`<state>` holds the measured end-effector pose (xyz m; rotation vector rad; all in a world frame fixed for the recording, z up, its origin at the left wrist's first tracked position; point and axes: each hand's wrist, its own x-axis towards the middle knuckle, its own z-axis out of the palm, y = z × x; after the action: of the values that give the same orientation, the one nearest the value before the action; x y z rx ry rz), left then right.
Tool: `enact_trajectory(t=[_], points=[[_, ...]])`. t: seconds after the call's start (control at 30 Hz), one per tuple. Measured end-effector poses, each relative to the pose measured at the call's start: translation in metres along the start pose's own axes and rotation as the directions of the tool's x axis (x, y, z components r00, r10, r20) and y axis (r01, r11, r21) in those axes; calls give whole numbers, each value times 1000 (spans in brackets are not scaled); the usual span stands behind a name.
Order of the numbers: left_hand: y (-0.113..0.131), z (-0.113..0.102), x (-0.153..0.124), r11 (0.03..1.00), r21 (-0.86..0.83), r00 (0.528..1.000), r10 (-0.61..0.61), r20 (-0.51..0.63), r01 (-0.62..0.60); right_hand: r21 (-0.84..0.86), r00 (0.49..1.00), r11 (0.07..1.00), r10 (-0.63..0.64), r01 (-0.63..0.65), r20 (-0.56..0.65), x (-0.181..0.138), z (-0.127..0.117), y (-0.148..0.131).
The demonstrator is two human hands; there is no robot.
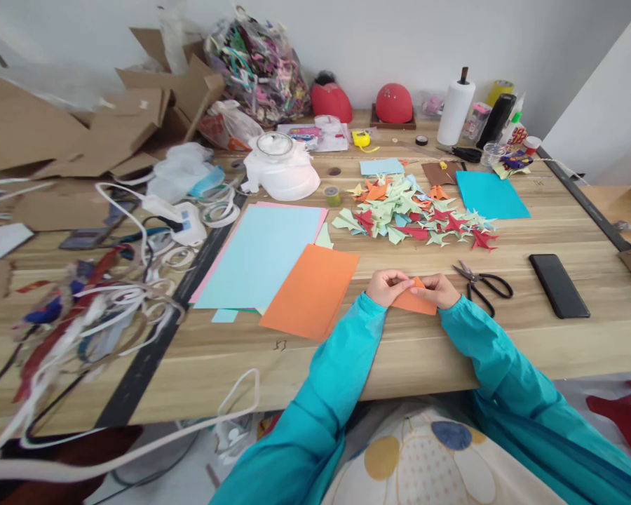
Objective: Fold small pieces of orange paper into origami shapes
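Observation:
Both my hands rest on the wooden table [531,344] and pinch one small folded piece of orange paper [415,302]. My left hand [387,285] grips its left edge with the fingers curled. My right hand [440,290] presses its right side with closed fingers. Both arms wear teal sleeves. A stack of orange sheets [311,290] lies just left of my hands, beside a stack of light blue and pink sheets [260,254]. Black scissors [482,283] lie right of my right hand.
A pile of folded paper figures [415,217] in green, red and orange lies beyond my hands. A black phone [558,284] and a turquoise sheet [491,194] are at the right. White straps, cardboard and bags clutter the left. A paper towel roll [455,111] stands at the back.

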<state>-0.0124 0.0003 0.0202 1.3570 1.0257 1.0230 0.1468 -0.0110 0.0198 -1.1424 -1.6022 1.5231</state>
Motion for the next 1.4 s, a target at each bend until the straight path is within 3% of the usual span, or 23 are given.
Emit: enact_trajectory(t=[0.17, 0.33, 0.47, 0.73, 1.13, 1.4], points=[[1, -4, 3, 1000, 13, 987, -14, -159, 16, 31, 987, 999, -26, 31, -159, 4, -2, 0], [-4, -3, 4, 998, -42, 994, -55, -91, 52, -66, 947, 996, -74, 56, -314, 5, -6, 0], [-7, 1, 3, 998, -51, 999, -30, 20, 31, -93, 955, 994, -76, 51, -286, 4, -7, 0], [-7, -1, 3, 984, -127, 992, -118, 50, 123, -3, 979, 1000, -24, 24, -203, 2, -3, 0], [-11, 0, 3, 996, 63, 998, 69, 2, -69, -68, 979, 995, -81, 69, -187, 3, -4, 0], [-9, 0, 3, 997, 60, 998, 59, -17, -58, -110, 971, 989, -117, 96, -209, 1, -3, 1]])
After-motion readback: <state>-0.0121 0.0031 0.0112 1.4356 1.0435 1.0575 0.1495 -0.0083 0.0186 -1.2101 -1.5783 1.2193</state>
